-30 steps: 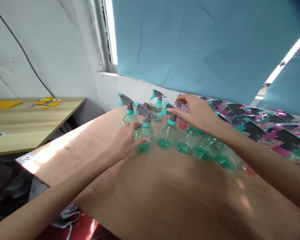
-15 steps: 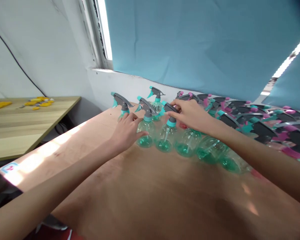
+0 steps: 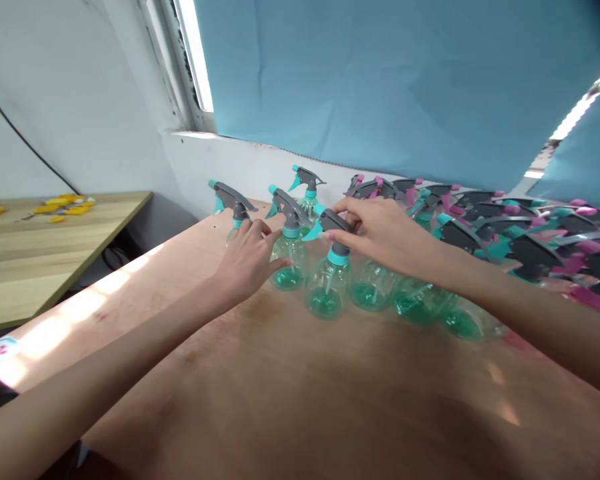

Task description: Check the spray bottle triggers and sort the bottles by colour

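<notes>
My right hand [image 3: 375, 230] pinches the grey and teal trigger head of a clear green spray bottle [image 3: 329, 290], which stands slightly in front of the row. Beside it on the left is another green spray bottle [image 3: 289, 260]. My left hand [image 3: 247, 257] is next to that one, thumb stretched out and fingers loosely bent; its fingertips are partly hidden. Behind the left hand, a third spray bottle [image 3: 237, 217] is mostly covered. Farther back, near the wall, stands one more spray bottle [image 3: 309, 190].
Several spray bottles with grey, pink and teal heads [image 3: 520, 227] crowd the right side of the wooden table [image 3: 280, 393]. At the far left, yellow pieces [image 3: 63, 205] lie on a second table [image 3: 40, 247]. A blue sheet [image 3: 380, 87] covers the window.
My right hand has drawn its spray bottle a little toward me and left, out of the row. My left hand stays about where it was by the bottles. The view has shifted slightly.
</notes>
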`<control>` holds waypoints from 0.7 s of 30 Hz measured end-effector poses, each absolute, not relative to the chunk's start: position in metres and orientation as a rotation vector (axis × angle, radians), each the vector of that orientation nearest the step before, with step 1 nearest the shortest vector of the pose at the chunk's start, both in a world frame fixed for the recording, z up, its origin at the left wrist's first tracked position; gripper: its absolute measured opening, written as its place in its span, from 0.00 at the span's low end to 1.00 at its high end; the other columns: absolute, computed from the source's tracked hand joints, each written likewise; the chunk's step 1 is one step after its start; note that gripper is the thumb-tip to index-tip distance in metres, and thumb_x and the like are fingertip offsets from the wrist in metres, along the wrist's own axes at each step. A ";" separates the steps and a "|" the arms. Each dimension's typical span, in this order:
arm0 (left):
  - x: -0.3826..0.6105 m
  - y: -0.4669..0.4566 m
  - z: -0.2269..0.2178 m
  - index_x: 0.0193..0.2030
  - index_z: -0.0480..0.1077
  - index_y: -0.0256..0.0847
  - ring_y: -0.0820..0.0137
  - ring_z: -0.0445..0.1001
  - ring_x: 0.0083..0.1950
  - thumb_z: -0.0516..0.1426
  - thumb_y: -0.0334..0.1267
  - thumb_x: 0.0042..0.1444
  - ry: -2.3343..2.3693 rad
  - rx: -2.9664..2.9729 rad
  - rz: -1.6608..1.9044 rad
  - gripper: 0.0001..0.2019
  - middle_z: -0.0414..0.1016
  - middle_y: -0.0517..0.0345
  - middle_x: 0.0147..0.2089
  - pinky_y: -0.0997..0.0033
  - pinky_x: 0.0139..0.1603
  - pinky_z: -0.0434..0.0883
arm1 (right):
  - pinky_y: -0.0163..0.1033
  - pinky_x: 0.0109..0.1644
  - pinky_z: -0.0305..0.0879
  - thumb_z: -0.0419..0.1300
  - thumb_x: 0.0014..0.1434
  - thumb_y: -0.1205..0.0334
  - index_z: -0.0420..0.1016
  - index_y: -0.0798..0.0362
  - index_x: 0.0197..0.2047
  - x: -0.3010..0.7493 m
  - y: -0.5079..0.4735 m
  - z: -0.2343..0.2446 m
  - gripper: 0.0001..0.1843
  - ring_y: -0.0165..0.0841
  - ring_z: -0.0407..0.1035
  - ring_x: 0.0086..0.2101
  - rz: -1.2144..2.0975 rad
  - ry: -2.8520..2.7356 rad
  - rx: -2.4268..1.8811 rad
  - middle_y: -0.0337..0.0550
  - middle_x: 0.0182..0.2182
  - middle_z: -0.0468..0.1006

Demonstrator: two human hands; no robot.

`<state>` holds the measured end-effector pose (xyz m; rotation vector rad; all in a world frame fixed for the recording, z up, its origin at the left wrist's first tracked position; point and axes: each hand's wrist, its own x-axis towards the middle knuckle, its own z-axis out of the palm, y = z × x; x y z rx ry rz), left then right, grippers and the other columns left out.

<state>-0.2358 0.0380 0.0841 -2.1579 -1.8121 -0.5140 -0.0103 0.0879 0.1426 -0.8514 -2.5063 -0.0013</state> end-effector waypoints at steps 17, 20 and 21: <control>-0.186 -0.041 0.074 0.62 0.61 0.42 0.51 0.64 0.60 0.52 0.58 0.62 -1.916 -2.404 -0.776 0.28 0.61 0.45 0.59 0.49 0.58 0.64 | 0.43 0.38 0.64 0.56 0.62 0.50 0.74 0.50 0.47 0.047 0.032 0.139 0.17 0.41 0.70 0.37 0.076 -2.514 -0.905 0.42 0.29 0.74; -0.151 -0.053 0.065 0.70 0.47 0.49 0.49 0.58 0.65 0.57 0.61 0.57 -1.966 -2.732 -0.768 0.39 0.56 0.45 0.66 0.44 0.61 0.61 | 0.44 0.39 0.65 0.55 0.62 0.50 0.73 0.51 0.50 0.065 0.022 0.138 0.18 0.42 0.70 0.40 0.095 -2.512 -0.930 0.44 0.30 0.74; -0.139 -0.056 0.063 0.71 0.43 0.50 0.47 0.56 0.67 0.59 0.61 0.55 -1.939 -2.809 -0.795 0.44 0.54 0.45 0.68 0.42 0.62 0.59 | 0.44 0.39 0.65 0.55 0.62 0.49 0.73 0.51 0.51 0.072 0.019 0.138 0.19 0.43 0.70 0.40 0.082 -2.508 -0.937 0.44 0.31 0.75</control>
